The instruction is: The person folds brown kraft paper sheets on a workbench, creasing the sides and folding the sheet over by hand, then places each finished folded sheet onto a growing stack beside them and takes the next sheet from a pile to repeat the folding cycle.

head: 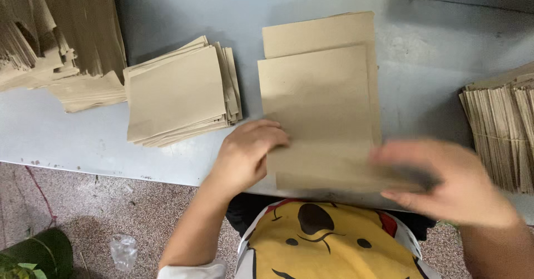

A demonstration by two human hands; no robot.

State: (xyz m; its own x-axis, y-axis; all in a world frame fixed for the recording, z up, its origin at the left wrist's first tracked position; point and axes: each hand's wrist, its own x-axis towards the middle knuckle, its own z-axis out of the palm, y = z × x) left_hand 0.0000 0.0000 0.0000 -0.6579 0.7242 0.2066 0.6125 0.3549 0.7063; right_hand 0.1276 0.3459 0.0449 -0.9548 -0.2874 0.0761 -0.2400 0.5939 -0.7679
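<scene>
Below, left hand [245, 157] presses flat-fingered on brown sheet [317, 104]; blurred right hand [445, 182] pinches its edge.

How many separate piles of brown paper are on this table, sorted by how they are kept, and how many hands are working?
Loose stacks of brown paper: 3
Tied bundles of brown paper: 1
Hands, left hand and right hand: 2
Total: 6

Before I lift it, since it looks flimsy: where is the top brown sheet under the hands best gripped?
Probably at its far edge. The top brown sheet lies flat, the left hand pins its near-left corner and the blurred right hand covers the near-right. The far corners are bare, so come from the far side and pinch there.
</scene>
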